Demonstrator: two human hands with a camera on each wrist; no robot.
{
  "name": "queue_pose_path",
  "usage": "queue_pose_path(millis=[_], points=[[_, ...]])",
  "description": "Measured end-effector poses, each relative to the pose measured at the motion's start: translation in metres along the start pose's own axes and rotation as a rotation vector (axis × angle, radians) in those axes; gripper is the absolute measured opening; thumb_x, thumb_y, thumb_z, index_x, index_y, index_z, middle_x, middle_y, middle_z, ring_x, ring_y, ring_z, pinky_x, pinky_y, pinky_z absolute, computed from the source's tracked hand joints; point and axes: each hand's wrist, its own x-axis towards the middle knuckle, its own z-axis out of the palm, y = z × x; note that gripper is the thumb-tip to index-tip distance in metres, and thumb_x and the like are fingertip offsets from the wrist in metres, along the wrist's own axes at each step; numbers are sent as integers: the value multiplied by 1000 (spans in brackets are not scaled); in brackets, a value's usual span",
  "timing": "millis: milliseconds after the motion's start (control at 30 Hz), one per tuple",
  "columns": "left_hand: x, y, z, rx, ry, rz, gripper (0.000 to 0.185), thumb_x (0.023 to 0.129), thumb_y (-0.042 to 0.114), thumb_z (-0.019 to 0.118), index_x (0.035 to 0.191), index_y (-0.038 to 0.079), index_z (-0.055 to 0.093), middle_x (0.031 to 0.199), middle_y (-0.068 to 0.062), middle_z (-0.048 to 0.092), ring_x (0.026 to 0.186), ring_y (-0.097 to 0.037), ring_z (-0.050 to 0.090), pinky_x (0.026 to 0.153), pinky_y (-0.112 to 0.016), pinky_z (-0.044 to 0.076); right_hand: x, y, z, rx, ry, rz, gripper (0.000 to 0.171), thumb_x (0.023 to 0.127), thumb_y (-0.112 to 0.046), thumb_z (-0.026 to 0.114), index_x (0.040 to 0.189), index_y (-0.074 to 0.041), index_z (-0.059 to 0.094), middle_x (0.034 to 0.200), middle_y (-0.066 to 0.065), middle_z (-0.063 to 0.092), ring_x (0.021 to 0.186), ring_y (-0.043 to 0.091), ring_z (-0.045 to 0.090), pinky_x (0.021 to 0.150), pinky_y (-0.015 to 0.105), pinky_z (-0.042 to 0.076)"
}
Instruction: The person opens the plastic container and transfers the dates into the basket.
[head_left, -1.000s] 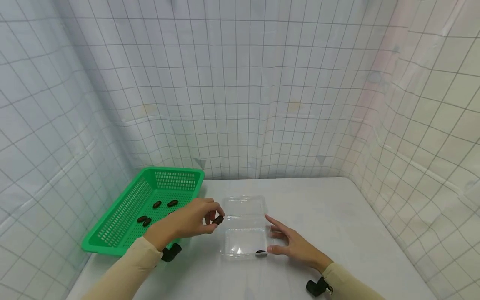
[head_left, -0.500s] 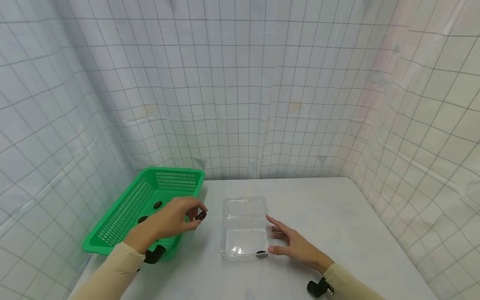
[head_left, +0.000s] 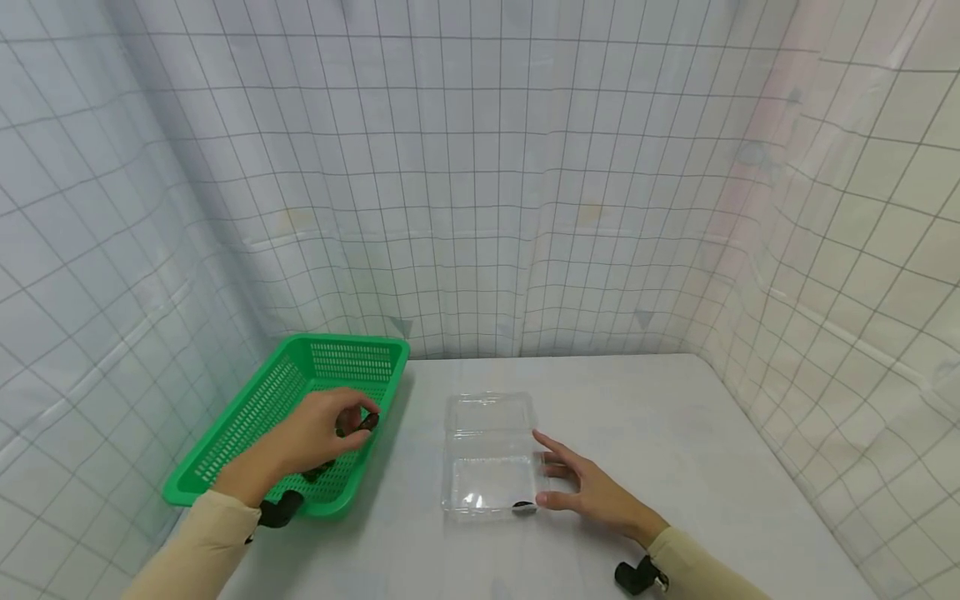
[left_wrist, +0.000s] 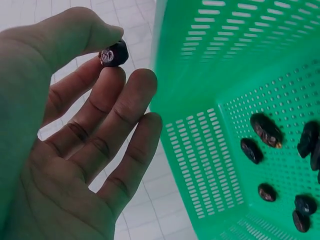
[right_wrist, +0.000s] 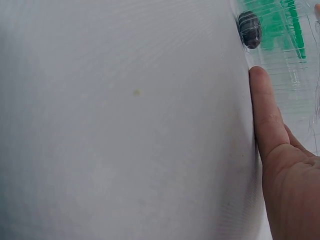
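Between thumb and fingertips, my left hand [head_left: 318, 429] pinches a dark, wrinkled date [left_wrist: 114, 54]. That hand is above the right part of a green plastic basket [left_wrist: 180, 100], where several more dates [left_wrist: 266, 130] lie on the perforated floor. In the head view the hand and forearm cover most of those. A clear plastic clamshell box [head_left: 483, 479] lies opened flat on the white table, with one date [head_left: 524, 507] at its near right corner. My right hand [head_left: 588, 496] rests at the box's right side, fingers extended along its edge.
The white table [head_left: 675, 450] extends to the right of the box. White grid-patterned curtains [head_left: 480, 208] hang behind and on both sides. A black wrist device [head_left: 281, 508] is strapped below each hand.
My left hand has moved left with the date in its fingers, from beside the box to over the green basket. The right hand and the box have hardly moved.
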Motion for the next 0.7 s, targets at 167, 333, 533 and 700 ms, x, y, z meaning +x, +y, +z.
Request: queue_pose_path(millis=[167,333,533,700], points=[[-5,-10,-6,40,7,-77,25,102,10,90,126,14,83,94,11,69,84,-4,63,75,-28,56,0,1,1,2,4,-4,97,108,-37,85,186,-36,28,185,14,47,165,41,55,132,69,45],[-7,-21,-9,54,-7,-136,24,103,13,90,126,13,82,98,7,74,85,-4,62,74,-29,56,0,1,0,15,2,2,96,108,-38,85,186,-38,28,186,14,45,166,42,53,133,72,45],[-7,-32,-9,57,-39,-208,24,105,16,88,127,11,82,97,4,76,85,-6,65,75,-32,58,1,0,1,27,-8,14,97,108,-37,84,187,-36,27,187,15,44,167,43,52,134,71,44],[-2,-38,-8,49,-58,-233,24,105,17,86,127,8,82,99,0,79,86,-10,70,76,-37,60,0,1,2,26,-1,12,96,108,-37,85,186,-37,28,186,15,45,166,42,53,133,69,45]])
